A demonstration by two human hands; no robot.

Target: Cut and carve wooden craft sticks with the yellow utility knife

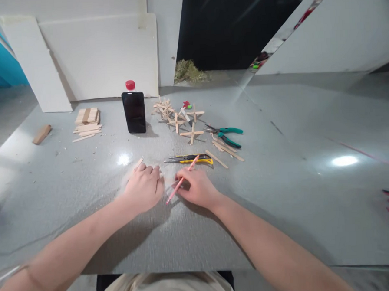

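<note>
My left hand rests low over the table with its fingers curled down. A pale wooden craft stick pokes out past its knuckles, the rest hidden beneath the hand. Just to the right, my right hand is closed with a pink pencil slanting across its fingers. Its fingertips are blurred, so anything else pinched there cannot be made out. Directly beyond this hand lies a yellow and black utility knife, and loose craft sticks lie to the knife's right.
Green-handled pliers lie right of several crossed stick pieces and a white glue tube. A black phone stands upright before a red-capped bottle. Stacked sticks and a brown block are further left.
</note>
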